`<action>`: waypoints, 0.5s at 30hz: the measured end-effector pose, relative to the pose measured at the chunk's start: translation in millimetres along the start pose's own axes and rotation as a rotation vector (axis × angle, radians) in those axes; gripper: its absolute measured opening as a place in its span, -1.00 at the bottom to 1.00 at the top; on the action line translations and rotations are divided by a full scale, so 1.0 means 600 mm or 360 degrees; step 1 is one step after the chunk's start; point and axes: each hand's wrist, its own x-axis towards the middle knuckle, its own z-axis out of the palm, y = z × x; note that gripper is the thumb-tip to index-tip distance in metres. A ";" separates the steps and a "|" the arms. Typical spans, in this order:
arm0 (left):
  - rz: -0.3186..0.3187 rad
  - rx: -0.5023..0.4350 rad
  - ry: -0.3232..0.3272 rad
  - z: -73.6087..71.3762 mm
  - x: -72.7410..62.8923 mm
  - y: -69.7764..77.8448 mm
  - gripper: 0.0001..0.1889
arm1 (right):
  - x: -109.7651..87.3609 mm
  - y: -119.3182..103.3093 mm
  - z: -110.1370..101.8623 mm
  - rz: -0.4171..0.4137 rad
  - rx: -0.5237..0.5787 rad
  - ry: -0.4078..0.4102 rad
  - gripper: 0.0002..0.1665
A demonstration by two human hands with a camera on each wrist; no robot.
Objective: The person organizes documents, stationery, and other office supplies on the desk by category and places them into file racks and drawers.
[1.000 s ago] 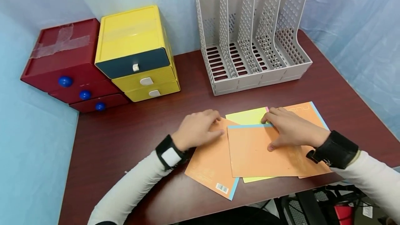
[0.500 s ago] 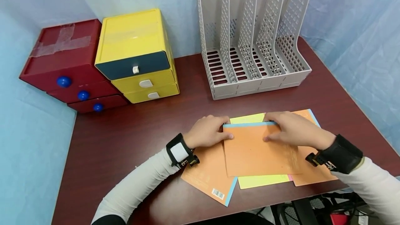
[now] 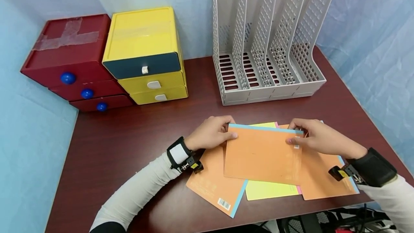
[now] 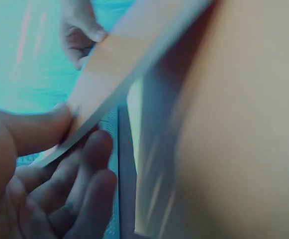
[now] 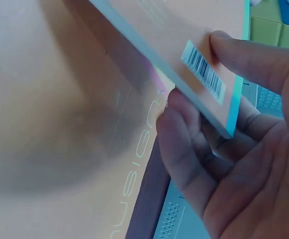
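Note:
Both hands hold an orange notebook (image 3: 262,154) with a blue spine strip along its far edge, lifted above other books. My left hand (image 3: 211,132) pinches its far left corner, thumb on top and fingers beneath. At the far right corner my right hand (image 3: 320,137) grips it the same way, with the thumb beside a barcode (image 5: 204,72) in the right wrist view. Underneath lie a second orange notebook (image 3: 210,186) at the left, a yellow notebook (image 3: 271,190) in the middle and another orange notebook (image 3: 326,179) at the right, each partly covered.
A grey file rack (image 3: 275,94) with upright dividers stands at the back of the brown table (image 3: 129,146). Left of it are a yellow drawer box (image 3: 142,35) and a dark red drawer box (image 3: 71,53) with blue knobs. Blue cloth hangs behind.
My left hand has come from the left notebook to the top notebook's corner. The right hand has shifted right to its other corner, and the notebook has risen off the others.

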 end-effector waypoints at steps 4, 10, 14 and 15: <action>-0.0027 -0.0448 0.0122 -0.003 0.003 0.004 -0.89 | -0.009 -0.005 -0.004 -0.0031 0.0190 -0.0104 -0.84; 0.0149 -0.0560 0.0335 -0.022 0.026 0.040 -0.85 | -0.010 -0.047 -0.011 -0.0172 0.0506 -0.0370 -0.82; 0.0339 -0.0409 0.0419 -0.058 0.048 0.080 -0.81 | -0.009 -0.094 -0.016 -0.0235 0.0435 -0.0254 -0.88; 0.0376 -0.0364 0.0432 -0.069 0.052 0.088 -0.79 | -0.011 -0.104 -0.017 -0.0258 0.0372 -0.0170 -0.89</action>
